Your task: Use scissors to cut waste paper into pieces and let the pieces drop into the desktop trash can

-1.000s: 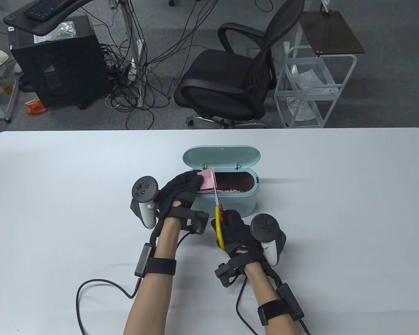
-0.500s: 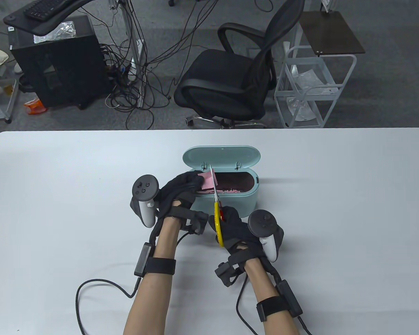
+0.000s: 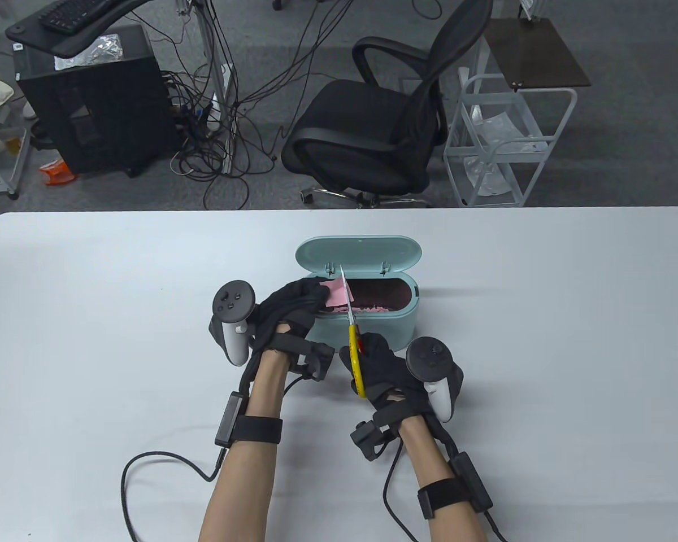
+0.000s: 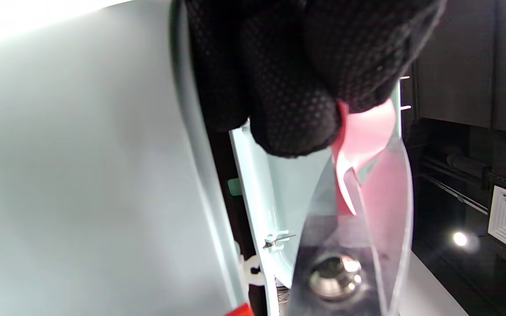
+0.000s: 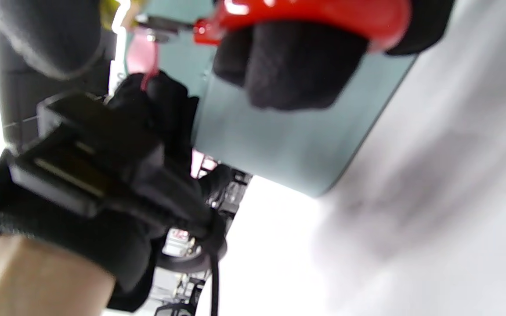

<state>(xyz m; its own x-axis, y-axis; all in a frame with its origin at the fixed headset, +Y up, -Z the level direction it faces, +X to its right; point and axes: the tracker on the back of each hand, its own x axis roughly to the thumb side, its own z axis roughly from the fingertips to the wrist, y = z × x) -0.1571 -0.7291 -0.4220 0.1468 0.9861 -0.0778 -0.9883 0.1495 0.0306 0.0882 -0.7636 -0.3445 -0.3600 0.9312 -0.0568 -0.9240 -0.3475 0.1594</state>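
Your table view looks down from above and behind your hands, facing the far table edge. Your left wrist view sits tight under the left fingers (image 4: 292,87), tilted. Your right wrist view is equally close, tilted. All three share the bin (image 3: 367,330).

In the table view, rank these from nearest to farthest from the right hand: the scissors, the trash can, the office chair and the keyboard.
1. scissors: held in the right hand.
2. trash can: on the table, just beyond the hand.
3. office chair: on the floor behind the table.
4. keyboard: far top left corner.
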